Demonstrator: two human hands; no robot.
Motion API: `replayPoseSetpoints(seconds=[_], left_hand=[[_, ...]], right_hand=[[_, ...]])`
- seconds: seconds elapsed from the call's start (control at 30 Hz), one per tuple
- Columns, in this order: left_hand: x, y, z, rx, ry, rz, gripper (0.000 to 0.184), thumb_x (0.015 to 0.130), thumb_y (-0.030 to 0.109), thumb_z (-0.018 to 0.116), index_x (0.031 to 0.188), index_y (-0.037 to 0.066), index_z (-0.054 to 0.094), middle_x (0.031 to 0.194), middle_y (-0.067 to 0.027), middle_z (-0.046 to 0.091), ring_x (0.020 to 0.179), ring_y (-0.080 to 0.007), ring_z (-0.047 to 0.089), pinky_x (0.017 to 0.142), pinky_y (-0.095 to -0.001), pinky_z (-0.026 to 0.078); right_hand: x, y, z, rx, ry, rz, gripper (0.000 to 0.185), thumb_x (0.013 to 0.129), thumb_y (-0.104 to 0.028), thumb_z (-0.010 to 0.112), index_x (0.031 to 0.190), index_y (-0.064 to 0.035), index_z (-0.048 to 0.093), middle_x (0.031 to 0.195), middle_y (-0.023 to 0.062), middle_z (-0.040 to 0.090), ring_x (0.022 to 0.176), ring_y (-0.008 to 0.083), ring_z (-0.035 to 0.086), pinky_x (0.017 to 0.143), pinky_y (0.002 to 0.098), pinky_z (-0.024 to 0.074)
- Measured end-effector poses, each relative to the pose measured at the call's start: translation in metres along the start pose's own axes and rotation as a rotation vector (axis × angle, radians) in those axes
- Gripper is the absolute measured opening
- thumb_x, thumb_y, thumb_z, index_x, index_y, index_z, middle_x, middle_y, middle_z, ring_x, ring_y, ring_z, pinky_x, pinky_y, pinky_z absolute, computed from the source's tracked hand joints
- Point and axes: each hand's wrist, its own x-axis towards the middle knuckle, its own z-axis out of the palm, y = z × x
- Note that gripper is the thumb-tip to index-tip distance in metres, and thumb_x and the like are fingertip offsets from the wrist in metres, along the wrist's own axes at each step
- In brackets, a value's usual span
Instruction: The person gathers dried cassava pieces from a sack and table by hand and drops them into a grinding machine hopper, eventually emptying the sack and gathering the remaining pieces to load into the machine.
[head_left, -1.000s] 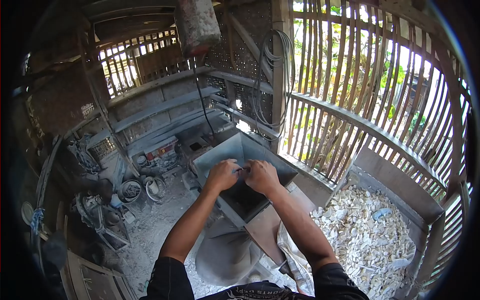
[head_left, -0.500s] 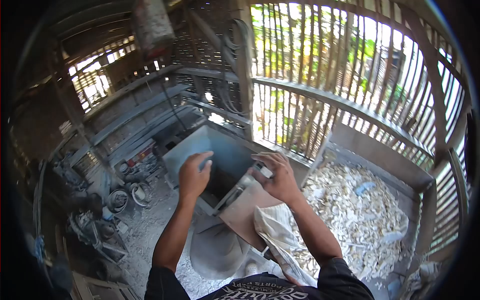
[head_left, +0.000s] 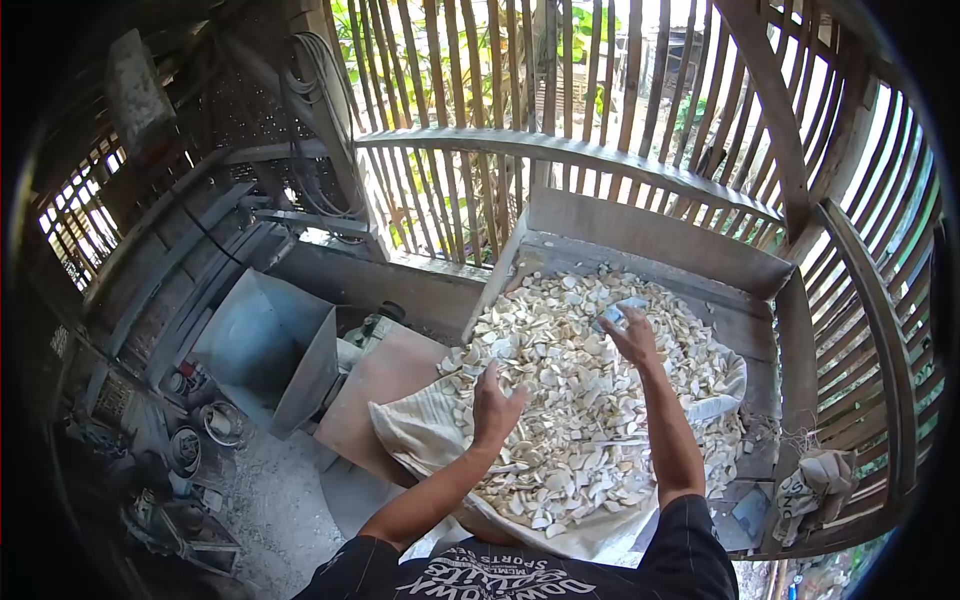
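A large heap of whitish dried chips (head_left: 570, 400) fills a wooden bin and partly lies on a pale sack cloth (head_left: 415, 425). My left hand (head_left: 495, 410) is over the heap's left side, with its thumb apart from its fingers and nothing held. Towards the back of the heap, my right hand (head_left: 638, 342) reaches with parted fingers to a light-blue object (head_left: 612, 316) among the chips. The fingers partly cover this object, and whether they touch it cannot be made out.
Left of the heap stands a blue-grey metal hopper (head_left: 270, 345), with a flat brownish board (head_left: 385, 385) beside it. Buckets (head_left: 222, 424) sit on the dusty floor at left. A slatted wall (head_left: 560, 100) rises behind the bin. A crumpled sack (head_left: 815, 490) lies at right.
The view has turned right, from the hopper to the chip heap. Both hands have left the hopper area and are now over the chips, the right one at the light-blue object.
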Motion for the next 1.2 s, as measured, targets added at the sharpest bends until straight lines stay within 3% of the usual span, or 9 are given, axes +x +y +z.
replayPoseSetpoints(seconds=[0.13,0.27,0.3,0.43,0.53,0.8,0.93,1.13,1.2], left_hand=[[0.017,-0.013,0.049,0.232,0.179,0.054,0.087,0.08,0.032,0.084,0.145,-0.007,0.041,0.14,-0.0306,0.05,0.134,-0.0435,0.045,0.115,-0.0491,0.036],[0.027,-0.007,0.083,0.295,0.229,0.094,0.109,0.074,0.055,0.085,0.151,-0.003,0.033,0.148,-0.0322,0.039,0.14,-0.0473,0.037,0.118,-0.052,0.032],[0.03,-0.006,0.09,0.3,0.171,0.004,0.128,0.065,0.072,0.081,0.157,0.002,0.027,0.154,-0.034,0.032,0.146,-0.0496,0.029,0.12,-0.0533,0.029],[0.043,-0.005,0.112,0.569,0.193,0.01,0.144,0.053,0.085,0.077,0.162,0.011,0.02,0.163,-0.0329,0.019,0.151,-0.0501,0.019,0.121,-0.0567,0.025],[0.052,0.023,0.105,0.535,0.081,-0.111,0.144,0.05,0.079,0.084,0.161,0.008,0.025,0.163,-0.0339,0.015,0.153,-0.0492,0.013,0.125,-0.0529,0.018],[0.065,0.012,0.107,0.402,0.095,-0.046,0.149,0.043,0.068,0.093,0.163,0.017,0.02,0.164,-0.0303,0.015,0.152,-0.0447,0.019,0.125,-0.0517,0.02],[0.064,0.005,0.105,0.294,0.154,0.133,0.144,0.045,0.068,0.092,0.16,0.011,0.025,0.157,-0.0289,0.03,0.146,-0.0458,0.031,0.119,-0.0532,0.031],[0.062,-0.004,0.107,-0.038,0.246,0.255,0.115,0.062,0.058,0.09,0.153,0.009,0.038,0.141,-0.0254,0.048,0.132,-0.042,0.048,0.111,-0.0484,0.041],[0.057,0.006,0.106,-0.156,0.228,0.233,0.107,0.066,0.052,0.092,0.149,0.006,0.043,0.135,-0.0238,0.053,0.127,-0.0397,0.051,0.108,-0.0475,0.042]], right_hand=[[0.067,0.024,0.031,-0.104,-0.097,-0.089,0.089,0.084,-0.07,0.066,0.139,-0.0002,0.058,0.138,0.0258,0.06,0.132,0.0397,0.055,0.113,0.0449,0.0417],[0.142,0.042,0.053,-0.232,-0.389,-0.026,0.098,0.084,-0.079,0.056,0.148,-0.0048,0.049,0.144,0.0258,0.055,0.135,0.0393,0.051,0.114,0.045,0.0411],[0.153,0.036,0.053,-0.189,-0.56,0.083,0.102,0.083,-0.085,0.048,0.153,-0.01,0.044,0.151,0.0233,0.049,0.14,0.0373,0.048,0.117,0.0457,0.0382],[0.161,0.024,0.091,-0.389,-0.424,-0.042,0.107,0.078,-0.092,0.043,0.154,-0.0178,0.046,0.157,0.013,0.046,0.143,0.0341,0.046,0.12,0.0453,0.0337],[0.159,0.011,0.09,-0.224,-0.554,-0.03,0.106,0.076,-0.092,0.045,0.154,-0.0198,0.045,0.157,0.0128,0.045,0.143,0.0352,0.045,0.12,0.0451,0.0337],[0.119,-0.017,0.068,0.31,-0.786,0.007,0.114,0.073,-0.082,0.065,0.149,0.0006,0.048,0.149,0.0263,0.051,0.139,0.0371,0.049,0.115,0.0434,0.0383],[0.098,-0.034,0.054,0.297,-0.909,0.083,0.102,0.076,-0.07,0.072,0.146,0.001,0.052,0.141,0.0276,0.058,0.131,0.0367,0.055,0.112,0.0431,0.0408],[0.036,-0.064,0.028,0.673,-0.754,0.185,0.106,0.078,-0.064,0.075,0.151,0.0041,0.042,0.145,0.0259,0.053,0.134,0.0355,0.051,0.109,0.0423,0.0412],[0.024,-0.054,0.043,0.718,-0.602,0.207,0.09,0.08,-0.06,0.075,0.145,-0.0012,0.052,0.135,0.0212,0.061,0.125,0.0334,0.057,0.104,0.0434,0.0444]])
